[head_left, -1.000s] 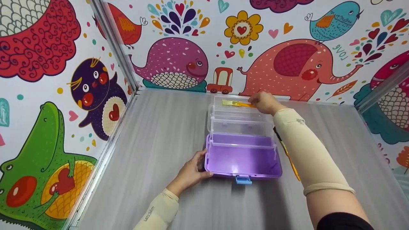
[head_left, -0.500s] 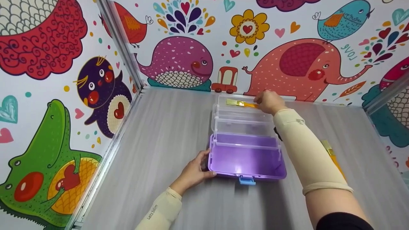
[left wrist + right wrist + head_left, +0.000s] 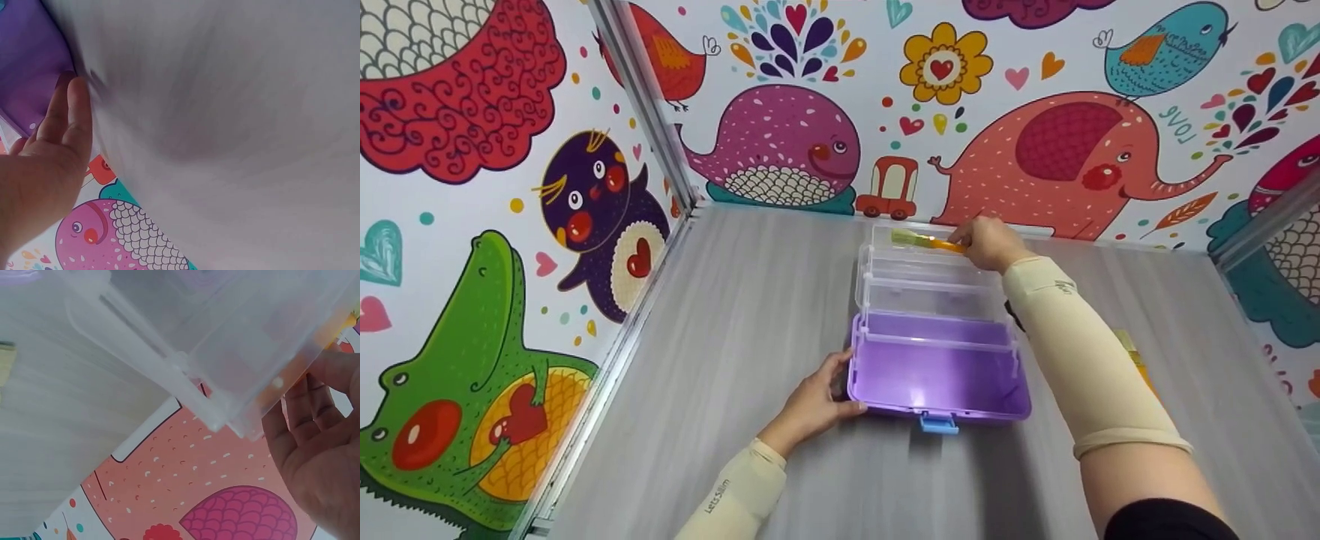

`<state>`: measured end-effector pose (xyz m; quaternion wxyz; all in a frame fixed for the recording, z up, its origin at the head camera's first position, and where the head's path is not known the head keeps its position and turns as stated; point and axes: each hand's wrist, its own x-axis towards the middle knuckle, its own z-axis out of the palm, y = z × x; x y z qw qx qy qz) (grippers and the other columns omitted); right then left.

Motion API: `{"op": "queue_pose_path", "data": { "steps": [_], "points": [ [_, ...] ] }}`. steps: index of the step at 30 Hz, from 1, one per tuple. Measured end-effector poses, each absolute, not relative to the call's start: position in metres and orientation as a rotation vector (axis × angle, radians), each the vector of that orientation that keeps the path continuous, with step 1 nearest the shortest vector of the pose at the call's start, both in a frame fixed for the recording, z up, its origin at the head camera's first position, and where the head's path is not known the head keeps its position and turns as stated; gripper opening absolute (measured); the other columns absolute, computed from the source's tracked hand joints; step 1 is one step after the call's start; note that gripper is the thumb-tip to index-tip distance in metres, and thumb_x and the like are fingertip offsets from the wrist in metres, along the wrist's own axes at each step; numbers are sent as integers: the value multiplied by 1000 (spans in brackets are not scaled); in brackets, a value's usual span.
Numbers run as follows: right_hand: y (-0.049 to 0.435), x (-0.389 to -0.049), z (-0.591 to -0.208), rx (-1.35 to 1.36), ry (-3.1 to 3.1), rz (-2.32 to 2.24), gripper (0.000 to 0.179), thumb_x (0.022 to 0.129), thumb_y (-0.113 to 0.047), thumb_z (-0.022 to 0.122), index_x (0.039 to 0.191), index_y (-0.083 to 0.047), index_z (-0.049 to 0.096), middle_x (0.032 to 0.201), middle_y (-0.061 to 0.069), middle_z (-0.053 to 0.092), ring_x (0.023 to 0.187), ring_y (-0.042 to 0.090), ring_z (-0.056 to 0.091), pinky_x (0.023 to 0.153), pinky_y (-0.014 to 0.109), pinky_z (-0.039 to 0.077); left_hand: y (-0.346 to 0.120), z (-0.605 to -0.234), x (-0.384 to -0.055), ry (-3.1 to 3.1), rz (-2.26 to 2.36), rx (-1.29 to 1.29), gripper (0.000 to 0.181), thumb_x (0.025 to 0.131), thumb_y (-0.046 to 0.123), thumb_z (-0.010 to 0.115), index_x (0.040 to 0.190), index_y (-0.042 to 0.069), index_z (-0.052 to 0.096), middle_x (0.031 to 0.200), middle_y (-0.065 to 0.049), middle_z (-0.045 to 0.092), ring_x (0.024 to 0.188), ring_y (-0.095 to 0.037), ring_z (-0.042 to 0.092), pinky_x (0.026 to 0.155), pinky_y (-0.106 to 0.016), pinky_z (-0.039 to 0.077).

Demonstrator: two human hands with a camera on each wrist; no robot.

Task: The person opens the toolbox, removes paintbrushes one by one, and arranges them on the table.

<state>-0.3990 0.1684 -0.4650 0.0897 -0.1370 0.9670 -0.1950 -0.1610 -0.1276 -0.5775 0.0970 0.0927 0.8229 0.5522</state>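
Note:
A purple box (image 3: 930, 375) stands opened out, its clear trays (image 3: 930, 300) fanned upward behind it and a blue latch (image 3: 939, 424) at the front. My left hand (image 3: 814, 397) rests at the box's front left corner, thumb by the front rim. In the left wrist view its fairly straight fingers (image 3: 79, 109) lie against the purple wall. At the topmost tray, my right hand (image 3: 994, 244) pinches the orange handle of a flat paintbrush (image 3: 945, 244), pale bristles pointing left. The right wrist view shows this hand (image 3: 320, 461) at the clear tray's edge (image 3: 253, 399), part of the handle behind plastic.
Another orange-handled brush (image 3: 1136, 360) lies right of the box, partly hidden by the right forearm. A dark slim object (image 3: 1015, 315) shows between box and sleeve. Walls with printed animals (image 3: 1072, 165) border the grey table (image 3: 750, 300) at the back and left.
The head view has shifted slightly, so the box appears farther right. My right hand has lowered a little with the paintbrush at the top tray. The left hand stays at the corner.

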Motion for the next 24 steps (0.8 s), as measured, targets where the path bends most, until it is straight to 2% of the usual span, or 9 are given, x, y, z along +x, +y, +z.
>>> {"op": "queue_pose_path", "data": {
  "steps": [6, 12, 16, 24],
  "points": [
    [171, -396, -461, -501, 2966, -524, 30, 87, 4, 65, 114, -6, 76, 110, 16, 71, 103, 34, 64, 94, 52, 51, -127, -578, -162, 2410, 1672, 298, 83, 78, 13, 85, 149, 7, 41, 146, -21, 48, 126, -36, 54, 107, -48, 42],
    [176, -391, -451, -509, 3016, -519, 41, 86, 9, 59, 118, -10, 75, 115, 15, 70, 106, 36, 63, 96, 55, 49, -127, -578, -162, 2454, 1637, 303, 83, 77, 16, 85, 148, 9, 42, 145, -21, 50, 129, -38, 51, 110, -52, 36],
    [181, -386, -444, -494, 3044, -521, 42, 87, 8, 60, 121, -11, 74, 120, 13, 69, 108, 36, 62, 96, 56, 49, -127, -578, -162, 2415, 1673, 296, 84, 78, 14, 85, 149, 8, 41, 147, -23, 47, 130, -40, 49, 111, -53, 35],
    [195, -367, -435, -533, 3006, -625, 44, 85, 11, 57, 120, -9, 73, 117, 11, 68, 100, 33, 65, 92, 53, 53, -129, -581, -161, 2430, 1659, 293, 85, 78, 15, 85, 149, 8, 40, 145, -24, 48, 132, -41, 46, 113, -55, 31]
  ]
}}
